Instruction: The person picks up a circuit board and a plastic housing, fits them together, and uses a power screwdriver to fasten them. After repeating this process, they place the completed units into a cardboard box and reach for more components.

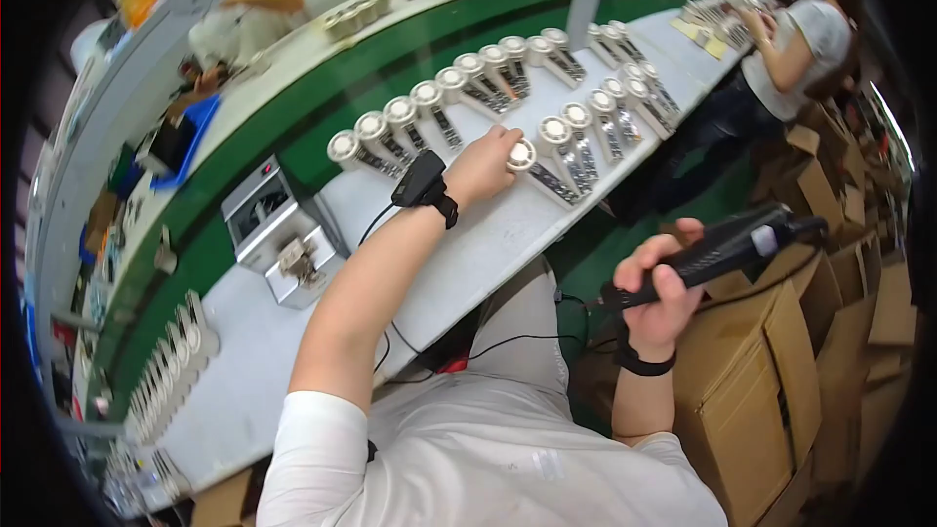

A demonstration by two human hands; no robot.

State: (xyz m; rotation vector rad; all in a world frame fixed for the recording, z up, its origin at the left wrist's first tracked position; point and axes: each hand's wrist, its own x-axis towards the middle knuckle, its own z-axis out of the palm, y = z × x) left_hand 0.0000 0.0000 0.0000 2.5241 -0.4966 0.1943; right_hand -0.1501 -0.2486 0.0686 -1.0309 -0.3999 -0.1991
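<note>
Shirt [459, 473], illegible mark [547, 466] | right hand [666, 304]: black tool [720, 246] | left hand [482, 167]: part [522, 155]

The white housing [523, 157] I touch lies on the table [478, 259], its handle [552, 182], lined with dark parts, slanting from the round head toward the edge. I hold the black, corded tool [717, 246] aslant in mid-air.

The left hand [480, 166] is stretched to the frame's centre; the right hand [664, 283] is raised at centre right, fingers curled.
</note>
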